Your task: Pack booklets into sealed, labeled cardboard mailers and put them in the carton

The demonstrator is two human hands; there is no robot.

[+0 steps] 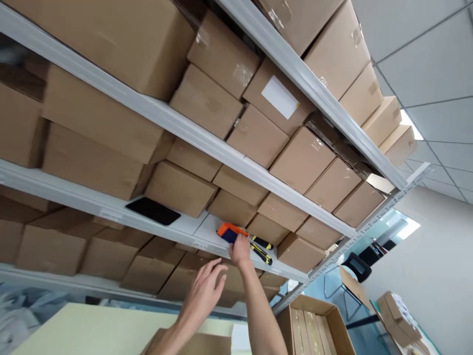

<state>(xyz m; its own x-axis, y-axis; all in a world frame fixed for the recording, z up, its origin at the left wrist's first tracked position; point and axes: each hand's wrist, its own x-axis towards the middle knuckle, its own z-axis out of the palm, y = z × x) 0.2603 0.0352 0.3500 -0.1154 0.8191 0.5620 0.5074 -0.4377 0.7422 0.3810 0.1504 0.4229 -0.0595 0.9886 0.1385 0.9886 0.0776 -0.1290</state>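
Observation:
My right hand (240,250) reaches to the white shelf edge, its fingers closed on an orange and dark blue item (230,232) that lies on the shelf. Just right of that hand are yellow and black tools (261,252), with handles like pliers or cutters. My left hand (209,286) is raised below and left of the right hand, fingers apart and holding nothing. A flat black object (153,210) lies farther left on the same shelf.
Cardboard boxes (183,187) fill the white metal shelves (236,162). An open carton (314,305) with flat boxes inside stands at the lower right. A pale green surface (88,325) spans the lower left. A black chair (356,267) is at the right.

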